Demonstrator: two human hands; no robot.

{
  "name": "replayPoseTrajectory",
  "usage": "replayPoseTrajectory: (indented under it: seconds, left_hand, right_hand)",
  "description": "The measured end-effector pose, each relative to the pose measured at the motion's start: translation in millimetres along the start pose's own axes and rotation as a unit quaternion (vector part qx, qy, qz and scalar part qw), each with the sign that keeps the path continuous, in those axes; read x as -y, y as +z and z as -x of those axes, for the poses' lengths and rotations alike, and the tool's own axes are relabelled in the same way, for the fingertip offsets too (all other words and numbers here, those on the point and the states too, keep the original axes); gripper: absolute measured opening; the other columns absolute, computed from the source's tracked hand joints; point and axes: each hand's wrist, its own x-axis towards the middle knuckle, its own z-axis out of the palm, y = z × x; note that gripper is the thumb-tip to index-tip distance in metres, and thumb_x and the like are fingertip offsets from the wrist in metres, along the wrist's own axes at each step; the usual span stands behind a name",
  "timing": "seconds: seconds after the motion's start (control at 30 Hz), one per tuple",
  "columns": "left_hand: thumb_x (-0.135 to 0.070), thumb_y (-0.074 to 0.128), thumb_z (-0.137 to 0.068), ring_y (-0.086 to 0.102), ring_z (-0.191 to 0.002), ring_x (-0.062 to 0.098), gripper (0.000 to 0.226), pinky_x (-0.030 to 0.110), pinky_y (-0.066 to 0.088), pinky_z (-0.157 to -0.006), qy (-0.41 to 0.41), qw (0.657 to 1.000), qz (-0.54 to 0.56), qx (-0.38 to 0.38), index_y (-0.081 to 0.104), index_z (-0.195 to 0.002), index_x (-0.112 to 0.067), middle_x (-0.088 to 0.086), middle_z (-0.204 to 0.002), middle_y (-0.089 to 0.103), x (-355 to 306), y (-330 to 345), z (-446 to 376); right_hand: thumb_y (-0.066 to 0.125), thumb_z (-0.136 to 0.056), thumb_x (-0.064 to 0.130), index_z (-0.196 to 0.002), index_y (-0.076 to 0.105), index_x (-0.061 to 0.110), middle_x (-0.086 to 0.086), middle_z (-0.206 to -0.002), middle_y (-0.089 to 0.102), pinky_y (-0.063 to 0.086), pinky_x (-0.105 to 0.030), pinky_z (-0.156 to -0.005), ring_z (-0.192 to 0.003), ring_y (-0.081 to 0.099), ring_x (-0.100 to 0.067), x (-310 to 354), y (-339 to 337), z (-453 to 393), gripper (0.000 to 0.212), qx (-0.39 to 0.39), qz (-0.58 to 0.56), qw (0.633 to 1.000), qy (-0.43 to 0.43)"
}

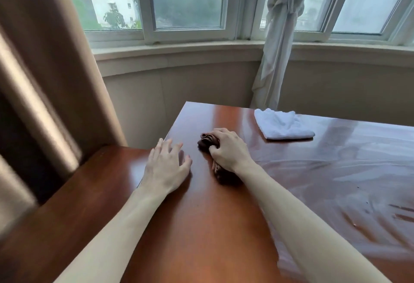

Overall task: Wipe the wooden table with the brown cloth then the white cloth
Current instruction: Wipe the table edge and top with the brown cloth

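Head view looks down on a glossy wooden table point(201, 226) beside a bay window point(188, 2). On it, the right hand point(228, 150) grips a bunched brown cloth point(207, 142), fingers curled over the top of the wad and thumb tucked against its near side. Part of the cloth pokes out beyond the fingertips toward the left, and another fold trails back under the palm and wrist, lying on the wood. The left hand point(167, 164) rests flat just beside it near the table's left edge, fingers spread and nearly straight, holding nothing; a narrow strip of bare wood lies between its fingertips and the brown cloth. A folded white cloth point(283, 123) lies on the table well apart from both hands, toward the far right edge, untouched. Pale streaks show on the tabletop's right half. A tan curtain point(44, 70) hangs at the left, and a knotted white curtain point(280, 36) hangs before the window behind the white cloth.
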Motion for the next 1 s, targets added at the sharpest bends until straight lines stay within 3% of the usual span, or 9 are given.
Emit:
replayPoseTrajectory:
  seconds: [0.1, 0.27, 0.4, 0.5, 0.63, 0.87, 1.0]
  left_hand:
    - [-0.054, 0.035, -0.098, 0.011, -0.153, 0.025, 0.06, 0.043, 0.02, -0.121, -0.015, 1.0, -0.008, 0.015, 0.034, -0.153, -0.031, 0.001, -0.164, 0.023, 6, 12, -21]
    - [-0.06, 0.029, -0.095, 0.004, -0.154, 0.014, 0.064, 0.038, 0.023, -0.119, -0.026, 1.0, 0.003, 0.001, 0.028, -0.155, -0.038, -0.009, -0.166, 0.014, 10, 22, -28]
    - [-0.063, 0.019, -0.087, 0.0, -0.154, 0.01, 0.072, 0.036, 0.026, -0.117, -0.029, 1.0, -0.006, 0.007, 0.025, -0.155, -0.041, -0.012, -0.167, 0.01, 11, 22, -31]
    - [-0.063, 0.022, -0.089, 0.0, -0.154, 0.011, 0.071, 0.037, 0.027, -0.116, -0.027, 1.0, -0.002, 0.014, 0.026, -0.155, -0.04, -0.011, -0.167, 0.01, 10, 21, -31]
    - [-0.057, 0.034, -0.096, 0.003, -0.155, 0.013, 0.061, 0.04, 0.026, -0.117, -0.026, 1.0, -0.003, 0.016, 0.031, -0.154, -0.037, -0.007, -0.167, 0.012, 10, 19, -31]
    - [-0.052, 0.036, -0.098, 0.01, -0.154, 0.016, 0.058, 0.041, 0.02, -0.122, -0.01, 0.999, -0.02, 0.036, 0.034, -0.153, -0.031, -0.003, -0.167, 0.017, 10, 18, -28]
    - [-0.053, 0.036, -0.098, 0.012, -0.154, 0.017, 0.059, 0.042, 0.021, -0.121, -0.002, 0.999, -0.027, 0.045, 0.036, -0.152, -0.031, -0.003, -0.165, 0.023, 8, 14, -25]
  right_hand:
    - [0.054, -0.086, 0.028, -0.124, 0.066, 0.029, 0.003, -0.136, 0.06, 0.048, -0.047, -0.099, -0.125, 0.053, -0.03, -27, 3, -68, 0.04, -0.016, 0.001, 0.999, 0.048]
    - [0.057, -0.089, 0.034, -0.116, 0.071, 0.029, -0.005, -0.122, 0.065, 0.049, -0.04, -0.091, -0.116, 0.059, -0.034, -63, 8, -176, 0.03, -0.054, 0.022, 0.995, 0.087]
    - [0.057, -0.088, 0.032, -0.109, 0.072, 0.026, -0.005, -0.115, 0.068, 0.048, -0.038, -0.086, -0.111, 0.06, -0.035, -74, 15, -214, 0.026, -0.063, 0.04, 0.992, 0.101]
    - [0.052, -0.084, 0.019, -0.106, 0.073, 0.02, -0.007, -0.113, 0.068, 0.047, -0.037, -0.082, -0.109, 0.059, -0.036, -72, 18, -194, 0.03, -0.072, 0.035, 0.993, 0.086]
    - [0.042, -0.077, 0.028, -0.108, 0.071, 0.018, -0.004, -0.119, 0.069, 0.052, -0.042, -0.087, -0.111, 0.06, -0.035, -46, 14, -108, 0.044, -0.061, 0.021, 0.996, 0.056]
    - [0.056, -0.083, 0.019, -0.132, 0.067, 0.026, 0.008, -0.143, 0.059, 0.043, -0.038, -0.109, -0.132, 0.047, -0.021, 3, -1, 63, 0.051, -0.03, -0.02, 0.999, -0.014]
    - [0.056, -0.08, 0.022, -0.128, 0.067, 0.034, 0.014, -0.139, 0.059, 0.049, -0.042, -0.102, -0.128, 0.049, -0.018, 1, -8, 76, 0.051, -0.037, -0.044, 0.998, -0.002]
